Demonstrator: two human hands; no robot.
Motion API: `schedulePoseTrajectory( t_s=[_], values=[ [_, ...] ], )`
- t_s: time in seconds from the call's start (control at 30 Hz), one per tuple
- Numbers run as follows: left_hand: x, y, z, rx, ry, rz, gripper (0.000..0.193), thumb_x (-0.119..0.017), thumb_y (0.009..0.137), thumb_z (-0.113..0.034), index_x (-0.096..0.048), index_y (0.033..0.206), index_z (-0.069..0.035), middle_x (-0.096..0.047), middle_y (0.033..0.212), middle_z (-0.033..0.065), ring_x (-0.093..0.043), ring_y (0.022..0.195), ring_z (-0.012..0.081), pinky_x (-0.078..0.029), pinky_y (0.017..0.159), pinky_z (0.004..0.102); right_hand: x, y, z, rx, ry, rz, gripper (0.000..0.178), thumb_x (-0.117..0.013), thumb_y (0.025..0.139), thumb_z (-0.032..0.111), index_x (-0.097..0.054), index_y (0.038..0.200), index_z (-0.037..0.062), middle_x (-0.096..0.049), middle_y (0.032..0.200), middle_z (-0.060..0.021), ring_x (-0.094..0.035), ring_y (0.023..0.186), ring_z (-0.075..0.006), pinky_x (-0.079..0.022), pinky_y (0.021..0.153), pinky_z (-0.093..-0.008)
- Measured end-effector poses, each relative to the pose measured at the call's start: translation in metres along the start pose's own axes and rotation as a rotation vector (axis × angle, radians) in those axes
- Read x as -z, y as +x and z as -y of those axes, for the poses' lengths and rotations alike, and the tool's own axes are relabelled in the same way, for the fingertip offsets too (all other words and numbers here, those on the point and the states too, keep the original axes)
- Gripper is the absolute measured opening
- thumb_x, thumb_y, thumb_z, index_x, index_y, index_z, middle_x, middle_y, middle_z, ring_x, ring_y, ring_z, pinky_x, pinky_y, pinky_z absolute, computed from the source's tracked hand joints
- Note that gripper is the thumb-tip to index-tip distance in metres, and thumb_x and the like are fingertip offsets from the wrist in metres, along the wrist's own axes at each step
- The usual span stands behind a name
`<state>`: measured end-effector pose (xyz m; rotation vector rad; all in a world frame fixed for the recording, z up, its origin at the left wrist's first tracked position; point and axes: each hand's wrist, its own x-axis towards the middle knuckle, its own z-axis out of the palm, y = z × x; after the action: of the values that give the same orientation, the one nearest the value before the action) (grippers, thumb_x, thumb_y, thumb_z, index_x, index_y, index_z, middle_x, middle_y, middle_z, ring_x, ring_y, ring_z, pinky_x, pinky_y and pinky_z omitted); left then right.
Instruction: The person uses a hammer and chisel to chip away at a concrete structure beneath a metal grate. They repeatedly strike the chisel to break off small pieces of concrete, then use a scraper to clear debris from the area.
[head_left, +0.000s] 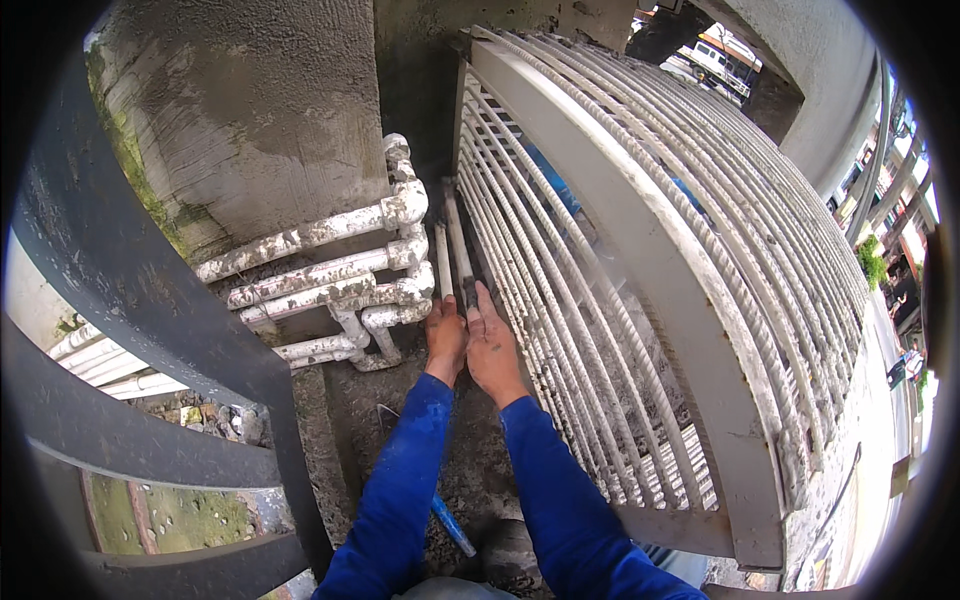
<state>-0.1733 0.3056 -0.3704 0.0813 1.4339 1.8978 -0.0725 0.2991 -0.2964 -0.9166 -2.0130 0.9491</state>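
Observation:
Two thin pale pipes run along the ground beside the metal grille: a shorter left pipe (442, 258) and a longer right pipe (458, 232). At the near end of the left one, my left hand (446, 340) is closed with its fingers curled. My right hand (494, 350) grips the near end of the longer pipe, where its surface is dark. Both hands are side by side, close together. Palms and some fingertips are hidden from above. Just left of them stand white plastic pipes (310, 285) with elbows, splashed with cement.
A white ribbed metal grille (620, 210) rises close on my right. Dark curved metal bars (150, 435) fill the left side. Behind the pipes is a rough concrete wall (250, 110). A blue tube (453, 527) lies by my feet on the dirty ground.

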Motion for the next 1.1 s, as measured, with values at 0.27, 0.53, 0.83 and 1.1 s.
schedulePoseTrajectory(
  t_s=[0.27,0.53,0.83,1.1],
  values=[
    [0.061,-0.054,0.085,-0.266,0.463,0.019,0.043,-0.045,0.105,-0.038,-0.06,0.112,0.001,-0.06,0.072,0.0104,-0.057,0.061,0.0226,-0.045,0.06,0.0417,0.01,-0.076,-0.022,-0.204,0.229,-0.032,0.055,-0.049,0.105,0.028,-0.035,0.153,0.0035,-0.061,0.093,-0.0093,-0.056,0.079,-0.0138,-0.046,0.068,-0.0276],
    [0.02,0.018,0.02,-0.557,0.856,-0.008,0.044,-0.04,0.106,-0.04,-0.056,0.105,0.001,-0.063,0.088,0.029,-0.059,0.088,0.051,-0.045,0.074,0.0554,0.036,-0.069,0.032,-0.206,0.449,0.025,0.059,-0.052,0.105,0.034,-0.038,0.148,-0.0036,-0.054,0.079,0.0011,-0.046,0.063,-0.0047,-0.039,0.054,-0.0229],
    [0.022,0.035,0.041,-0.406,0.596,0.032,0.046,-0.04,0.105,-0.041,-0.06,0.106,0.0,-0.064,0.097,0.0255,-0.059,0.093,0.0488,-0.046,0.082,0.0531,0.017,-0.061,0.025,0.115,0.417,-0.195,0.061,-0.051,0.103,0.037,-0.039,0.146,-0.0052,-0.058,0.096,-0.0112,-0.055,0.084,-0.0163,-0.043,0.073,-0.029],
    [0.019,0.028,0.034,-0.178,0.271,0.119,0.05,-0.04,0.106,-0.043,-0.064,0.106,0.001,-0.063,0.087,0.0115,-0.059,0.078,0.0206,-0.048,0.072,0.0374,-0.006,-0.009,0.007,-0.399,-0.059,0.062,0.058,-0.05,0.103,0.04,-0.051,0.137,-0.0067,-0.066,0.119,-0.0238,-0.063,0.113,-0.0301,-0.046,0.098,-0.0359]
  ],
)
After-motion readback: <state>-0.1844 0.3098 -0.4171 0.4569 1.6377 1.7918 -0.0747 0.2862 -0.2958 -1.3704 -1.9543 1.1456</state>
